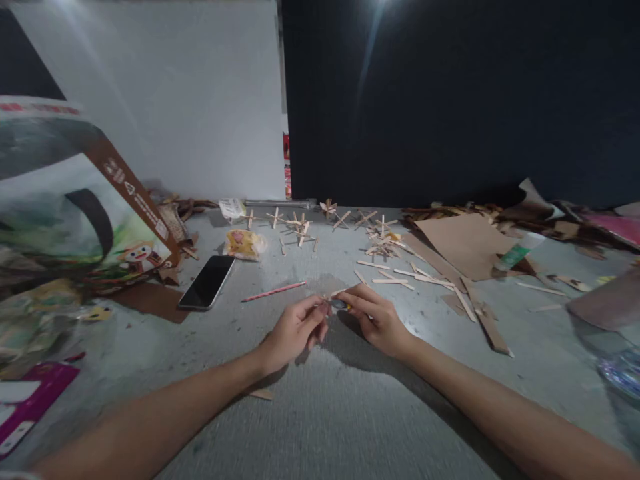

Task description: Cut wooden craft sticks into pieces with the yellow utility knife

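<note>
My left hand (pixel 293 333) and my right hand (pixel 379 319) meet above the middle of the grey table. The right one is closed on a small dark grey and yellow object (pixel 341 304), whose kind I cannot make out. A light sliver shows at the left fingertips, which are pinched together, but most of it is hidden. Left of the hands lies a pink striped pencil (pixel 273 291). Loose wooden craft sticks (pixel 390 281) are scattered beyond my right hand. Farther back stand several small crossed-stick pieces (pixel 303 230).
A black phone (pixel 207 283) and a yellow packet (pixel 244 245) lie at the left, near a large printed bag (pixel 115 220). Cardboard (pixel 463 243), a glue stick (pixel 521 251) and a plastic cup (pixel 623 367) are on the right. A magenta object (pixel 43 400) sits front left.
</note>
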Demonstrator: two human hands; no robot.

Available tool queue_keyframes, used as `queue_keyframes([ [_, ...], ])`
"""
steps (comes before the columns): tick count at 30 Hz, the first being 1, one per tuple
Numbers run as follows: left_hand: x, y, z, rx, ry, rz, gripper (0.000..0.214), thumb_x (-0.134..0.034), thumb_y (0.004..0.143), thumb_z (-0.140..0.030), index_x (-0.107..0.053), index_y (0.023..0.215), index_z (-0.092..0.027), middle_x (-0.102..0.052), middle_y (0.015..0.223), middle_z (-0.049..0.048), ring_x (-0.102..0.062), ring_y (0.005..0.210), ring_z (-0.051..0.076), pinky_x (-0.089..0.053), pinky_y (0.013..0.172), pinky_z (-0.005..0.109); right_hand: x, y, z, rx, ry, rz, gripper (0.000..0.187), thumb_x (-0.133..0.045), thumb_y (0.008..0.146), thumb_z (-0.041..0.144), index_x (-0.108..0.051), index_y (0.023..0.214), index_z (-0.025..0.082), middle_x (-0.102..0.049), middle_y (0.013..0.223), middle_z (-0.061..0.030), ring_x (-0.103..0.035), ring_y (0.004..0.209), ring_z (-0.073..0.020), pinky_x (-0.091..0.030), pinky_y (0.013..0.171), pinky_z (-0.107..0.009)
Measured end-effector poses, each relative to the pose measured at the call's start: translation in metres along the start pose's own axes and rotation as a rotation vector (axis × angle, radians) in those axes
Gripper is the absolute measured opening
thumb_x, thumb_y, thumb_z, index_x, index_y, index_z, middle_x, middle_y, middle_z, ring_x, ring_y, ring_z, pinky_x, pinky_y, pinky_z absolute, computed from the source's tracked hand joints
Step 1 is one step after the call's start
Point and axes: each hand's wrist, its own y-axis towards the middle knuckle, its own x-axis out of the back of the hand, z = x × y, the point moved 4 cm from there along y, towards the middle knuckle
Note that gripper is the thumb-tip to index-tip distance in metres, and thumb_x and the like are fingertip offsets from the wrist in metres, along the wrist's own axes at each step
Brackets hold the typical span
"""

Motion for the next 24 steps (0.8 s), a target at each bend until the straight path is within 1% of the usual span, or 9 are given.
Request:
queue_keyframes([
  [3, 0.0009, 0.0002, 0.0009, -0.011, 0.004, -0.003, 0.050, -0.054, 0.093, -0.069, -0.054, 0.084, -0.019, -0.053, 0.055, -0.0065, -0.038, 0.039, 0.006, -0.027, 0.042, 0.019, 0.0000, 0.0002, -0.0009, 0.000, -0.006, 0.001, 0.040, -0.042, 0.103, 0.009, -0.064, 0.133, 0.023, -0.069, 0.099, -0.0103, -0.065, 0.087, -0.0197, -0.056, 0.076, -0.032],
  [9, -0.0007, 0.0018, 0.0020, 0.032, 0.030, 0.047, 0.053, -0.056, 0.091, -0.070, -0.060, 0.087, -0.018, -0.053, 0.055, -0.0064, -0.037, 0.038, 0.006, -0.025, 0.041, 0.020, 0.0002, 0.0007, 0.0006, 0.030, -0.014, 0.001, 0.044, -0.042, 0.102, 0.008, -0.064, 0.135, 0.025, -0.069, 0.101, -0.0106, -0.065, 0.088, -0.0202, -0.057, 0.076, -0.033],
  [13, -0.0009, 0.0013, -0.0005, 0.000, -0.010, 0.046, 0.054, -0.055, 0.091, -0.072, -0.060, 0.088, -0.018, -0.053, 0.055, -0.0064, -0.038, 0.039, 0.006, -0.027, 0.040, 0.020, 0.0000, 0.0004, -0.0006, 0.035, 0.000, -0.003, 0.043, -0.042, 0.102, 0.008, -0.063, 0.136, 0.025, -0.068, 0.103, -0.0107, -0.065, 0.090, -0.0198, -0.057, 0.077, -0.033],
  [16, -0.0009, 0.0010, -0.0006, -0.010, -0.014, 0.056, 0.055, -0.057, 0.090, -0.073, -0.059, 0.086, -0.018, -0.053, 0.056, -0.0059, -0.039, 0.039, 0.006, -0.027, 0.040, 0.020, -0.0002, -0.0004, -0.0014, 0.027, 0.005, 0.005, 0.045, -0.039, 0.103, 0.007, -0.063, 0.136, 0.025, -0.068, 0.104, -0.0112, -0.065, 0.090, -0.0198, -0.057, 0.076, -0.034],
  [21, -0.0004, 0.0021, 0.0041, -0.006, -0.005, 0.064, 0.052, -0.061, 0.090, -0.069, -0.060, 0.085, -0.017, -0.042, 0.051, -0.0091, -0.034, 0.040, 0.006, -0.024, 0.041, 0.020, -0.0004, -0.0003, 0.0007, 0.027, -0.004, 0.012, 0.045, -0.039, 0.102, 0.007, -0.064, 0.135, 0.025, -0.068, 0.101, -0.0108, -0.063, 0.088, -0.0207, -0.056, 0.075, -0.034],
  [24, -0.0002, 0.0015, 0.0036, -0.024, -0.010, 0.040, 0.050, -0.059, 0.092, -0.067, -0.060, 0.086, -0.017, -0.042, 0.052, -0.0090, -0.033, 0.041, 0.006, -0.025, 0.042, 0.020, -0.0003, 0.0006, 0.0013, 0.020, 0.012, 0.007, 0.045, -0.040, 0.102, 0.007, -0.063, 0.136, 0.026, -0.068, 0.102, -0.0103, -0.064, 0.089, -0.0204, -0.056, 0.076, -0.033],
])
